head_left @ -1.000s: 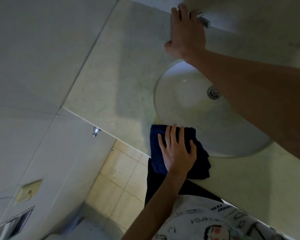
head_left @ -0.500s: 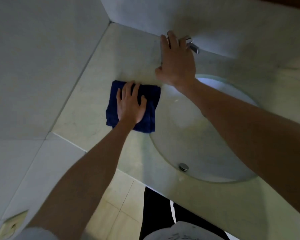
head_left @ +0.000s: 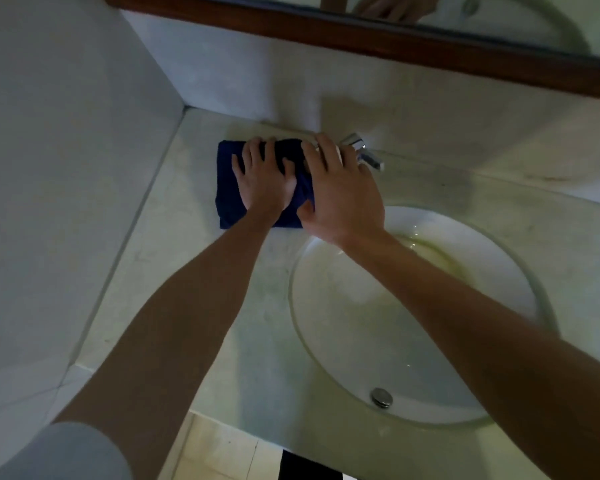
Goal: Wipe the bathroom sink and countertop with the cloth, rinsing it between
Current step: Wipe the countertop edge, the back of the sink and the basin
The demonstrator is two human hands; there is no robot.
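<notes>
Blue cloth point(head_left: 231, 188) is now way at the back of the countertop point(head_left: 174, 258), close to the wall and just left of the tap point(head_left: 359, 150). A moment ago it was nearer the front, beside the sink point(head_left: 413, 341), so I have pushed it up and away from me. My left hand point(head_left: 265, 181) lies flat on top of it with the fingers spread out, pressing it down. My right hand point(head_left: 340, 199) is open and flat too. It was by the tap before, and now its thumb side touches the cloth's right edge. I can't tell if it is holding the tap or only leaning there.

So I think the left strip of the counter has had its wipe from front to back. The sink bowl looks yellowish near the top and likely needs a wipe. No water is running, so the rinse is not started.
</notes>
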